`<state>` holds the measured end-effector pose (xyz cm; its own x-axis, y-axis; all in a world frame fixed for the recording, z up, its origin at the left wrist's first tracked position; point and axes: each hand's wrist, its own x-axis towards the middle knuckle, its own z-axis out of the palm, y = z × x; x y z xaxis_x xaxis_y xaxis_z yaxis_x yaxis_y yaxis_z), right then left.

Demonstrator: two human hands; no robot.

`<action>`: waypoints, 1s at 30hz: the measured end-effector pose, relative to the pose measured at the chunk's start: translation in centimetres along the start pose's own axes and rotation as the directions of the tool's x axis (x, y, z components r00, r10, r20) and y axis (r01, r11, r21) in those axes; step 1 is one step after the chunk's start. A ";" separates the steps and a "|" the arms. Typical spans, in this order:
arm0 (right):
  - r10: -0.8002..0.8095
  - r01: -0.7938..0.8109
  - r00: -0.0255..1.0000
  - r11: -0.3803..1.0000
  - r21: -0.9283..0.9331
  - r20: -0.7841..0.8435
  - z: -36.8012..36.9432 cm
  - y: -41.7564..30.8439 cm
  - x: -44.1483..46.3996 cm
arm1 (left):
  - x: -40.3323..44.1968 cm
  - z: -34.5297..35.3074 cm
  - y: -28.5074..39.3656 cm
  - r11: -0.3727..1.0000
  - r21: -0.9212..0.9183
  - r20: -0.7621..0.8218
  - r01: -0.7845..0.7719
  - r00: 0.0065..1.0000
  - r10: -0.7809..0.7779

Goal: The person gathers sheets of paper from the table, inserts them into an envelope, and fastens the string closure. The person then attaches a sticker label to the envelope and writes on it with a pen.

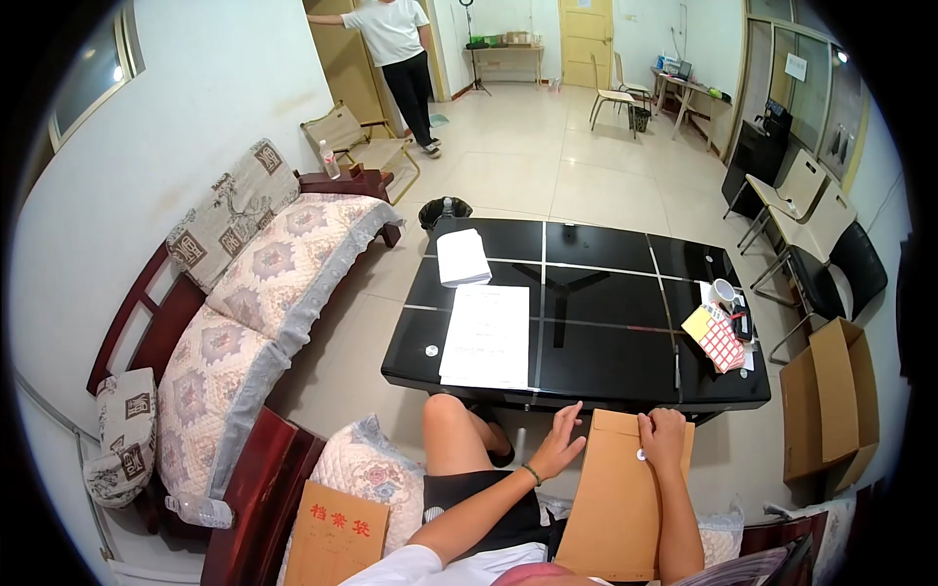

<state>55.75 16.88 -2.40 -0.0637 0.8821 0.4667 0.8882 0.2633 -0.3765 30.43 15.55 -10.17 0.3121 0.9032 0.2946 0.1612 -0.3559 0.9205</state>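
A brown paper file envelope (608, 498) rests on my lap, its flap end pointing at the table. A white round button (641, 454) shows near the flap. My right hand (664, 432) is closed at the envelope's upper right edge, with the forearm lying along that side. My left hand (560, 444) is just left of the envelope, fingers stretched and apart, holding nothing. Another brown file envelope (337, 535) with red characters lies on the seat to my left. On the black table (606, 293) ahead are a printed sheet (486, 337) and a stack of white paper (462, 258).
At the table's right are a tape roll (723, 291) and red-and-white label sheets (721, 342). A cardboard box (831, 400) stands on the right, a sofa (264, 283) on the left. A plastic bottle (200, 510) lies on the armrest. Another person (396, 59) stands at the back.
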 end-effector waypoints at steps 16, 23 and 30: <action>-0.021 0.021 1.000 1.000 -0.010 -0.022 -0.1 -0.1 0.1 | -0.5 1.1 0.9 1.000 -0.019 0.201 -0.009 0.980 0.012; -0.020 0.020 1.000 1.000 -0.010 -0.010 -0.1 -0.1 -0.1 | -0.6 1.1 0.7 1.000 -0.002 0.207 0.007 0.978 -0.007; -0.012 0.012 1.000 1.000 -0.019 0.009 -0.1 0.1 -0.1 | -0.6 1.1 0.8 0.999 -0.019 0.232 0.031 0.972 -0.025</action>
<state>55.91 16.77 -2.37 -0.0785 0.8826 0.4636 0.8957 0.2665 -0.3558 31.35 14.46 -9.89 0.5166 0.8317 0.2035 0.1532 -0.3236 0.9337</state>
